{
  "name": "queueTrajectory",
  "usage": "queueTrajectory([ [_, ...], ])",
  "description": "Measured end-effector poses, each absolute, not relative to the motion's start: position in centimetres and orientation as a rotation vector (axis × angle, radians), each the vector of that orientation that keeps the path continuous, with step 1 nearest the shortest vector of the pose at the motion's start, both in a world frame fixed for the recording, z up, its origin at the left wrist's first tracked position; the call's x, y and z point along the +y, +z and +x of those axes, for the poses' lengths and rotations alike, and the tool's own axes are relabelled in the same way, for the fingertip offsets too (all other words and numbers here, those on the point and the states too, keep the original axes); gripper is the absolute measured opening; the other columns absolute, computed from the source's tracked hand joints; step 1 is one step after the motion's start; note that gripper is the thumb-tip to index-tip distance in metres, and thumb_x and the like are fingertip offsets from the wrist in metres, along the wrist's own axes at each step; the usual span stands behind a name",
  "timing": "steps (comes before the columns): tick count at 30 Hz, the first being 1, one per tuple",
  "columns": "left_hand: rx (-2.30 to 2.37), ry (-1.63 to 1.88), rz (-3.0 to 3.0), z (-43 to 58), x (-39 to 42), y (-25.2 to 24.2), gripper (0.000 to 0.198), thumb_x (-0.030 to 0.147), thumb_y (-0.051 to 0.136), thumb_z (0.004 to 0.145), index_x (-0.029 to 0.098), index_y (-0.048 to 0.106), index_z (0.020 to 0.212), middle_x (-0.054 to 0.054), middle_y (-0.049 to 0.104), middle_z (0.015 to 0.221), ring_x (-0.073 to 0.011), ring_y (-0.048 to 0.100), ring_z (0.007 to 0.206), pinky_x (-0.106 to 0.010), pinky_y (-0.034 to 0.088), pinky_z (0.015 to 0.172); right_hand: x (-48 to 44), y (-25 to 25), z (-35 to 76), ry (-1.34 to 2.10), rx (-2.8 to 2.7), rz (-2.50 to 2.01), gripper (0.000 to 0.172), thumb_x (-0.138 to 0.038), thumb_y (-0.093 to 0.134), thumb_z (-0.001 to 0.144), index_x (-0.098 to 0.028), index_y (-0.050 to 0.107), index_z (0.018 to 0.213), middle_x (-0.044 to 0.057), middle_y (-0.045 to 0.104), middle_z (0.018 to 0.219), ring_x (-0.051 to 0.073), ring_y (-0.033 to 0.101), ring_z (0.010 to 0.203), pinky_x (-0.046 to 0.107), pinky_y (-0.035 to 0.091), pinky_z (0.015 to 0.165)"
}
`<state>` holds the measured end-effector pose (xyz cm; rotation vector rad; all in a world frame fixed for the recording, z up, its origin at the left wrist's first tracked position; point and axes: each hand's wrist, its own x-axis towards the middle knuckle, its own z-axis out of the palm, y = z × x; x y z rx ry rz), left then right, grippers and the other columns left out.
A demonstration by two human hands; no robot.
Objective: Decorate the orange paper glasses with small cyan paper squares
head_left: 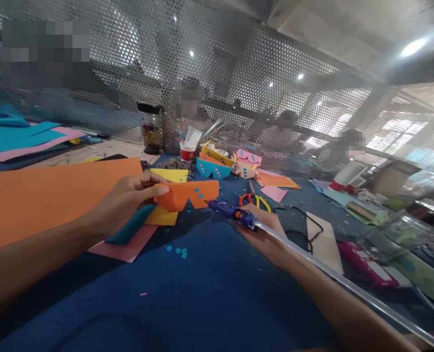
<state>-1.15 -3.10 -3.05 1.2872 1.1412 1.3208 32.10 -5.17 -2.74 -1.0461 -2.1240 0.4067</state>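
Between thumb and fingers, my left hand (134, 198) pinches an orange paper cutout (176, 195) shaped like a pair of glasses, with small blue paper squares stuck on its right part. My right hand (259, 227) is wrapped round a blue glue gun (227, 211), its tip at the right lower edge of the cutout. A long clear glue stick (312, 261) runs out of the gun's back, over my right forearm. Loose blue paper squares (177, 251) lie on the table below. Yellow paper (165, 217) and pink paper (132, 247) lie under my left hand.
Finished-looking paper cutouts (213, 167) stand at the back beside a paper cup (187, 151) and a jar (151, 129). Scissors (255, 199) and a black cord (308, 225) lie near my right hand. A large orange sheet (55, 195) covers the left. A perforated metal screen (217, 58) stands behind.
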Motion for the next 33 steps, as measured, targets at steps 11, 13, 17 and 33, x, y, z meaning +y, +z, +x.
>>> queueTrajectory([
  [11,1.155,1.311,1.296,-1.09,-3.15,-2.97,0.024,0.037,0.084,0.078,0.021,0.073,0.093,0.000,0.075,0.089,-0.0142,0.067,0.075,-0.024,0.054,0.069,-4.88,-3.14,32.21,0.355,-2.133,-1.071,0.019,-0.040,0.067,0.091,-0.021,0.065,0.094,-0.002,0.064,0.074,0.013,0.054,0.062,0.024,0.038,0.059],
  [13,1.152,1.304,1.291,-1.01,-3.23,-2.88,0.024,0.037,0.083,0.078,0.021,0.073,0.093,0.000,0.075,0.090,-0.0145,0.067,0.077,-0.024,0.054,0.070,-4.95,-3.06,32.25,0.366,-2.136,-1.074,0.019,-0.040,0.067,0.091,-0.021,0.065,0.094,-0.002,0.063,0.074,0.013,0.054,0.062,0.024,0.038,0.059],
  [17,1.160,1.297,1.282,-0.93,-3.38,-2.72,0.025,0.037,0.084,0.077,0.022,0.072,0.092,0.000,0.074,0.091,-0.0151,0.067,0.078,-0.024,0.054,0.069,-5.14,-2.84,32.31,0.362,-2.160,-1.090,0.019,-0.040,0.067,0.091,-0.021,0.064,0.093,-0.002,0.063,0.074,0.014,0.055,0.063,0.025,0.039,0.061],
  [33,1.156,1.308,1.282,-1.07,-3.33,-2.80,0.024,0.036,0.084,0.078,0.021,0.072,0.092,0.000,0.075,0.090,-0.0132,0.066,0.075,-0.023,0.054,0.068,-5.32,-2.37,32.46,0.360,-2.194,-1.106,0.010,-0.029,0.066,0.089,-0.021,0.062,0.094,-0.002,0.062,0.076,0.013,0.055,0.064,0.024,0.038,0.061],
])
